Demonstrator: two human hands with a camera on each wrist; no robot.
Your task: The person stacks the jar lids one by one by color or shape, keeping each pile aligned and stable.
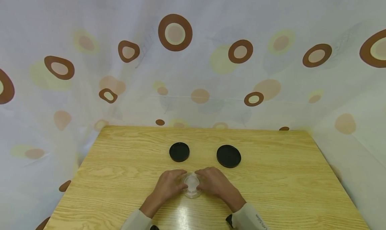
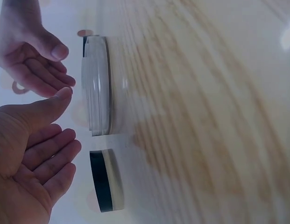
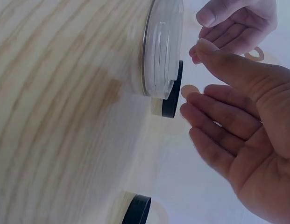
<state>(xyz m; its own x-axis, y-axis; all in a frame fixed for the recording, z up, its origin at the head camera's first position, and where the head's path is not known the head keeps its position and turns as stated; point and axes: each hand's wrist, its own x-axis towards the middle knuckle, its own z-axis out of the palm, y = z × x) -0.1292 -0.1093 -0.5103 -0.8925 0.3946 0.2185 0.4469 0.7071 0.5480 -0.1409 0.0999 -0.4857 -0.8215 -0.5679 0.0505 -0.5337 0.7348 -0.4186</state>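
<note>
A small stack of clear round dishes, like shallow glass or plastic jars, sits on the wooden table in front of me. In the head view my left hand is at its left side and my right hand at its right. Both wrist views show a gap between the fingertips and the clear stack, with the hands just above it. Fingers of the left hand and of the right hand are relaxed and slightly bent, thumbs apart from them, with nothing between.
Two shallow black round lids or dishes lie beyond the hands: a smaller one to the left and a larger one to the right. Behind the wooden table hangs a pale curtain with brown and yellow rings, also along both sides.
</note>
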